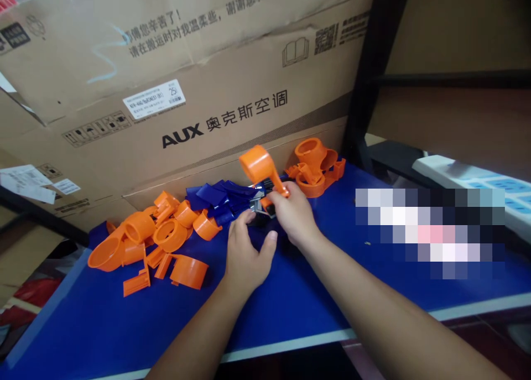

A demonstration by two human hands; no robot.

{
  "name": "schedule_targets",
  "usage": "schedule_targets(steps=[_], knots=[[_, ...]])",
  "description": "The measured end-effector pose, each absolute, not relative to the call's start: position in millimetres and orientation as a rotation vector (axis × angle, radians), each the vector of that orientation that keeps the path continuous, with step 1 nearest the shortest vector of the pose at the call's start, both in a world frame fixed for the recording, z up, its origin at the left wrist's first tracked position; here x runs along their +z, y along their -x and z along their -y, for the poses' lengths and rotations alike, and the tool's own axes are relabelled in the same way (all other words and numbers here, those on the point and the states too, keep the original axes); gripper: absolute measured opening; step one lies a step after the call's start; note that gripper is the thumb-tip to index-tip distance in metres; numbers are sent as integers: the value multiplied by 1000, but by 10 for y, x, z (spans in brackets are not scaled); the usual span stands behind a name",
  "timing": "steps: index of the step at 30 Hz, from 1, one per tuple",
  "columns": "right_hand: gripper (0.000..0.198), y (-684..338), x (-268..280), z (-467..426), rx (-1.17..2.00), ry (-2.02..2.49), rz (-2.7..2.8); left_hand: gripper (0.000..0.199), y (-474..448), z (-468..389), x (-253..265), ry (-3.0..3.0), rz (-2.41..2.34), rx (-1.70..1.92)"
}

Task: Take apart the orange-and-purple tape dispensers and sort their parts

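Note:
My right hand (295, 211) is closed around the handle of an orange tape dispenser (258, 164), its round hub raised up and to the left. Just left of it, my left hand (249, 250) has its thumb and fingers apart, with the fingertips close to a small grey piece (258, 206); whether they touch it I cannot tell. Behind the hands lies a heap of dark blue plastic pieces (224, 198). Loose orange dispenser parts (170, 235), rings and arms, are piled to the left. More orange dispensers (311, 167) are stacked behind the right hand.
A big cardboard box (232, 76) stands along the back of the blue table (282, 302). Dark metal posts (373, 64) rise at the right. A white and light-blue object (477, 181) sits at the right edge, beside a pixelated patch. A white strip edges the table front.

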State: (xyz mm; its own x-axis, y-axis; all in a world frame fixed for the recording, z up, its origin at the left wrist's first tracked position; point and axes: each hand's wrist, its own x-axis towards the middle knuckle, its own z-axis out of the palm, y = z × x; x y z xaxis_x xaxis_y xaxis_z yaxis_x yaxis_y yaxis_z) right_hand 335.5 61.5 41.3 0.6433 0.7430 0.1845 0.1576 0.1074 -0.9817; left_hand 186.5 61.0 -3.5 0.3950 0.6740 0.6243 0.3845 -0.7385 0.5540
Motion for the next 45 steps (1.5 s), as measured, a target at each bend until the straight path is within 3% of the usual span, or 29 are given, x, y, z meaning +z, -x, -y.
schedule_targets(steps=[3,11,16,23,27,34,45], knots=[[12,-3259,415,-566,417,1519,1100,80,-1871,-592,-93,-2120,-863,1231],[18,-3217,478,-469,302,1484,1370,69,-1938,-623,-178,-1901,-821,1122],[14,-3194,415,-538,244,1563,1238,76,-1937,-654,-217,-1959,-866,1022],[11,-3384,363,-683,370,1448,785,36,-1935,-699,-205,-2041,-901,1029],[11,-3438,369,-706,376,1377,677,23,-1900,-722,-134,-1971,-935,1101],[11,-3447,407,-687,394,1361,602,19,-1852,-942,17,-1637,-1082,1168],[9,-3462,440,-664,362,1384,535,17,-2261,-1301,177,-1710,-1285,1245]])
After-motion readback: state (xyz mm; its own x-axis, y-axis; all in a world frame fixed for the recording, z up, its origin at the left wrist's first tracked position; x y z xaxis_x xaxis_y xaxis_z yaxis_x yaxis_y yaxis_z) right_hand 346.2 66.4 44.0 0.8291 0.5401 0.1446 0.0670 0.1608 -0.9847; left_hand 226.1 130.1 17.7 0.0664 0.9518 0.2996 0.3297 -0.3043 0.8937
